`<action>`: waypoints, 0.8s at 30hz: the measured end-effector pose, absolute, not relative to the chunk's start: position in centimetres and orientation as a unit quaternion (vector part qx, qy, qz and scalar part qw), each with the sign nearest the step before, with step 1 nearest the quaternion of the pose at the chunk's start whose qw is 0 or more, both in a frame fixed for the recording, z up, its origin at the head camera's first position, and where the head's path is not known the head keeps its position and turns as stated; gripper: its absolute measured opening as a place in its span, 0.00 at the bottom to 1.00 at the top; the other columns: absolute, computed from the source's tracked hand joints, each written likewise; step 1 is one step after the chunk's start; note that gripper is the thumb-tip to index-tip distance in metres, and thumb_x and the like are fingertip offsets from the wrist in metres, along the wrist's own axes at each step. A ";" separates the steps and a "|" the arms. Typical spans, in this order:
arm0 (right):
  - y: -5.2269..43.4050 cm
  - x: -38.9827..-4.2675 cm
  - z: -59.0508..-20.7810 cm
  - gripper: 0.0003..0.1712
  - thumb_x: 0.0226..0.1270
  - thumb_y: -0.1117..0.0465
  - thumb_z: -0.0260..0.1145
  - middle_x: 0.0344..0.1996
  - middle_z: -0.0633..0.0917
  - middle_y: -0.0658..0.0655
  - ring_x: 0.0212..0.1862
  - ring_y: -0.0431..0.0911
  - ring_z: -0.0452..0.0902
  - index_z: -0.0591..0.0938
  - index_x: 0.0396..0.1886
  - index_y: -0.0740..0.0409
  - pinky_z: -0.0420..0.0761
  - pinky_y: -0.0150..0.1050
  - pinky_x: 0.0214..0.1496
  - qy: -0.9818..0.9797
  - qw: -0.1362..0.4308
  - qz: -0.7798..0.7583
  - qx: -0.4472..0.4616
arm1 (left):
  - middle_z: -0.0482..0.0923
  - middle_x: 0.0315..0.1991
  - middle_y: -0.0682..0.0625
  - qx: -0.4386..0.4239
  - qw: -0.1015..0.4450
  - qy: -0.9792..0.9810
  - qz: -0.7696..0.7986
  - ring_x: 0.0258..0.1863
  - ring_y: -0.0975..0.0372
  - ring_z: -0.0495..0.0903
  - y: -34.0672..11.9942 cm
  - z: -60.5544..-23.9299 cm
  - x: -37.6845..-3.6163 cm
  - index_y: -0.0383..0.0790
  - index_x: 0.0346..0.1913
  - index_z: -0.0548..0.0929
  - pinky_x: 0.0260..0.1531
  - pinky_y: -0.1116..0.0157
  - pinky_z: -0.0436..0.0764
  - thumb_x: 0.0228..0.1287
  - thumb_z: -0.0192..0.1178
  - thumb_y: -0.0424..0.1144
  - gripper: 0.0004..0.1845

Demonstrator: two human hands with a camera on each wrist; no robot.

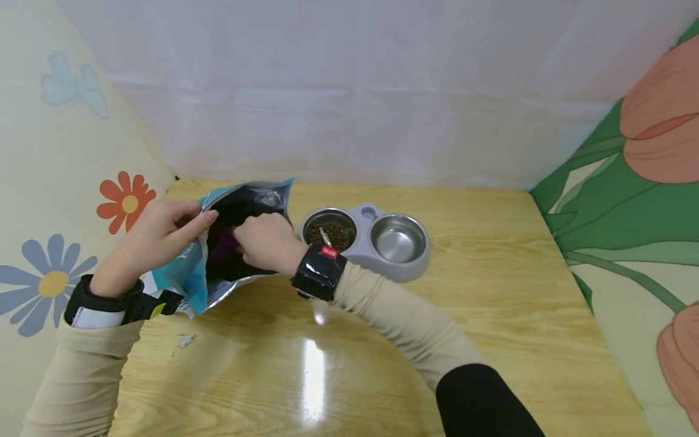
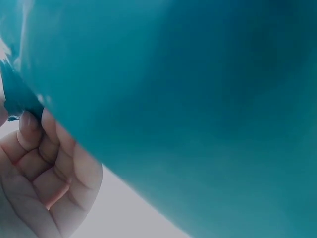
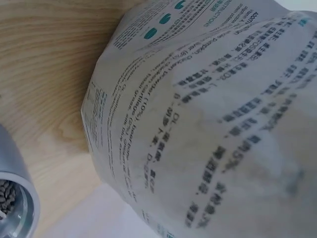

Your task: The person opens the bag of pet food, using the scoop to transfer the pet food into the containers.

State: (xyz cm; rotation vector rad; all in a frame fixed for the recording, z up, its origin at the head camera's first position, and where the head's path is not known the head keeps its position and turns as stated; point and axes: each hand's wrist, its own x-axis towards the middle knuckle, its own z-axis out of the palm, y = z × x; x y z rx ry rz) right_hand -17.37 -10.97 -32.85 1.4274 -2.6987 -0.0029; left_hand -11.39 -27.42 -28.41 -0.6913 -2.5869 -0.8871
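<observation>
A teal pet food bag (image 1: 188,276) lies tilted on the wooden table (image 1: 491,315), its dark mouth facing right. My left hand (image 1: 164,233) pinches the bag's upper rim and holds it apart. In the left wrist view the teal bag (image 2: 198,99) fills the frame, with curled fingers (image 2: 44,168) at the lower left. My right hand (image 1: 264,243) reaches into the bag's mouth; its fingertips are hidden inside. The right wrist view shows the bag's printed white side (image 3: 208,129) close up.
A grey double feeder (image 1: 367,240) stands just right of the bag. Its left steel bowl (image 1: 330,233) holds brown kibble, and the right bowl (image 1: 398,238) is bare. Its rim (image 3: 15,208) shows in the right wrist view. Flowered panels wall the table's left and right sides.
</observation>
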 end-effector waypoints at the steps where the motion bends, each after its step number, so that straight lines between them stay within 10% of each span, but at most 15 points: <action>1: -10.9 -17.3 -32.9 0.10 0.64 0.49 0.57 0.28 0.81 0.47 0.29 0.43 0.77 0.80 0.33 0.48 0.76 0.39 0.26 -0.884 0.043 0.003 0.465 | 0.59 0.11 0.60 -0.242 0.160 -0.905 -0.310 0.10 0.68 0.59 -27.4 -28.4 -11.4 0.42 0.18 0.70 0.12 0.71 0.58 0.63 0.56 0.36 0.16; 24: -6.4 -15.7 -31.7 0.21 0.64 0.47 0.57 0.17 0.77 0.46 0.16 0.40 0.66 0.76 0.57 0.42 0.64 0.34 0.16 -0.879 0.049 0.064 0.470 | 0.61 0.12 0.59 -0.237 0.171 -0.910 -0.294 0.11 0.68 0.61 -27.6 -28.1 -11.5 0.42 0.18 0.72 0.13 0.72 0.59 0.63 0.56 0.36 0.15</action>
